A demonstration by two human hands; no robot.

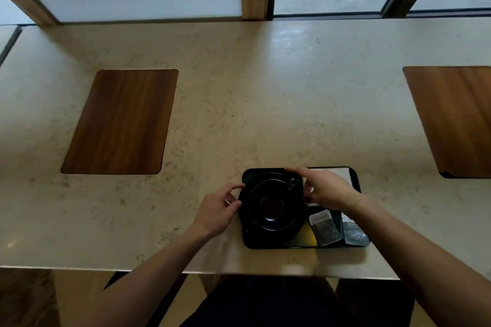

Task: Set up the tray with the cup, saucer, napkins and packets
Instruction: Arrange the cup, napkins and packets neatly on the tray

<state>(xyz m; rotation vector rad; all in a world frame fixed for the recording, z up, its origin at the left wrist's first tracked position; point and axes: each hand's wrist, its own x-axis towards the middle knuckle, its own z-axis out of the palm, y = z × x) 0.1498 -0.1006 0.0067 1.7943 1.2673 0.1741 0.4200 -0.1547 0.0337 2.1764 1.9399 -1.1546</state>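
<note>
In the head view I look down on a pale stone counter (239,93) under a window, with two wooden insets well apart on either side. Near the front edge lies a dark tray (305,245). On its left half stands the black saucer (245,210) with the black cup (275,204) on it. My left hand (216,211) pinches the left rim of the saucer between thumb and fingers. My right hand (322,188) is curved over the right rim; whether it really grips, I cannot tell. White napkins (338,173) lie at the far right of the tray, and two packets (325,229) near the front right. I judge the step is seating the saucer straight. Next I should lower it gently, keep it level, then release both hands.
</note>
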